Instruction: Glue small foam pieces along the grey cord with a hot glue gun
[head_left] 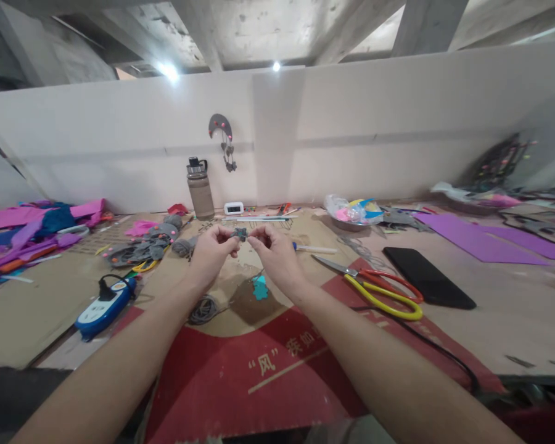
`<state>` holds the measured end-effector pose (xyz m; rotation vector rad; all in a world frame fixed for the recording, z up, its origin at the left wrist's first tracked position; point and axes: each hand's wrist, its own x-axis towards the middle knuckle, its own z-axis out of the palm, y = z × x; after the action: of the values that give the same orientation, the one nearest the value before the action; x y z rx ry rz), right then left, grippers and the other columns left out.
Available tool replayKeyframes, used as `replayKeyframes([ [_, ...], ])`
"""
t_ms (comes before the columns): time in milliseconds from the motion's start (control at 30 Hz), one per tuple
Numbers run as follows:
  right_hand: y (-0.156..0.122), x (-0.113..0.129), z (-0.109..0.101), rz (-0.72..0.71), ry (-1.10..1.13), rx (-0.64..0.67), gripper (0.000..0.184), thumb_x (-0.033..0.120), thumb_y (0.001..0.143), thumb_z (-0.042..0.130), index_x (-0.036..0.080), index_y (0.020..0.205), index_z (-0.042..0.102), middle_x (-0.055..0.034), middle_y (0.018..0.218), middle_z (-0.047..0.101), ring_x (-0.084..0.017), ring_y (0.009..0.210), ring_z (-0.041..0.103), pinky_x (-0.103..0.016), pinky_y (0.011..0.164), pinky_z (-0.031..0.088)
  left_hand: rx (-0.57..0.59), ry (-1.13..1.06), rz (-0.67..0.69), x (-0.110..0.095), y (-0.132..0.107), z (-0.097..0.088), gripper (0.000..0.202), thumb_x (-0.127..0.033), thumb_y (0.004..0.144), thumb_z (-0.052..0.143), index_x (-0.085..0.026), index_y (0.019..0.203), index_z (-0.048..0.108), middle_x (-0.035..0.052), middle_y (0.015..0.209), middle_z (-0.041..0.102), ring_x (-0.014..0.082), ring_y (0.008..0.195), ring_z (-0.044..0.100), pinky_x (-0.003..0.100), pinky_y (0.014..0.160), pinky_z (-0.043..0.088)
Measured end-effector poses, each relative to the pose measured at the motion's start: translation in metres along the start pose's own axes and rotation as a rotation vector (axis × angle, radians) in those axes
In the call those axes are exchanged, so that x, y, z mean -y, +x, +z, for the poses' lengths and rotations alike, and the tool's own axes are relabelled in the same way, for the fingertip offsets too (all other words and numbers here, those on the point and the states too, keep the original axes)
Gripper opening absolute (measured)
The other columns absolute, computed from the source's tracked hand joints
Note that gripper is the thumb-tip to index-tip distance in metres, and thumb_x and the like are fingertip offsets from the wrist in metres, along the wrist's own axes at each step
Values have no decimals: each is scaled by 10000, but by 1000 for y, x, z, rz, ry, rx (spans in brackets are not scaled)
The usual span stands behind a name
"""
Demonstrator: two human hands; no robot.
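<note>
My left hand [211,250] and my right hand [272,250] are raised together above the cardboard-covered table [513,308]. Between their fingertips they pinch a small grey felt piece [240,234]. Both hands have their fingers closed on it. A thin grey thread seems to hang down from it toward a coil of grey cord [203,308] on the table. A small teal felt scrap [259,287] lies on the cardboard below my right wrist.
Scissors [374,287] with red and yellow handles and a black phone [428,277] lie to the right. A blue-white power strip [104,305] sits left. A brown water bottle [200,188], felt piles [37,231] and purple sheets [481,237] line the white back wall.
</note>
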<state>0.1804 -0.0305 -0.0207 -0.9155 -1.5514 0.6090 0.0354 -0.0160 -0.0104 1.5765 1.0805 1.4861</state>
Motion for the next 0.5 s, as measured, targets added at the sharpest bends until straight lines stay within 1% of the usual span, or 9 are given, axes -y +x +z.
replayKeyframes([
  [100,0,2,-3,-45,-97,-11,93,266,802,492,198,788,555,7,695,525,-131,649,450,-258,613,355,32,-73,-58,-1,-2,3,211,-238,625,683,-168,744,524,-9,586,582,118,530,550,260,529,466],
  [233,2,-1,-4,-71,-186,-26,148,314,838,462,201,771,531,-9,717,548,-150,700,476,-275,653,362,108,-152,-104,-2,-4,5,271,-237,606,709,-152,821,567,-2,628,593,120,558,575,274,549,501],
  [333,3,-2,-5,-91,-255,-33,200,337,864,427,204,739,510,-13,714,546,-157,717,484,-279,668,358,157,-187,-139,-2,-4,6,247,-231,608,710,-141,808,598,5,652,600,109,564,575,266,564,506],
  [500,3,0,-6,-125,-320,-38,204,315,873,408,202,732,503,-19,719,547,-161,732,492,-281,681,352,184,-226,-174,-4,-5,7,225,-228,608,717,-136,782,608,11,640,610,110,571,582,268,581,507],
])
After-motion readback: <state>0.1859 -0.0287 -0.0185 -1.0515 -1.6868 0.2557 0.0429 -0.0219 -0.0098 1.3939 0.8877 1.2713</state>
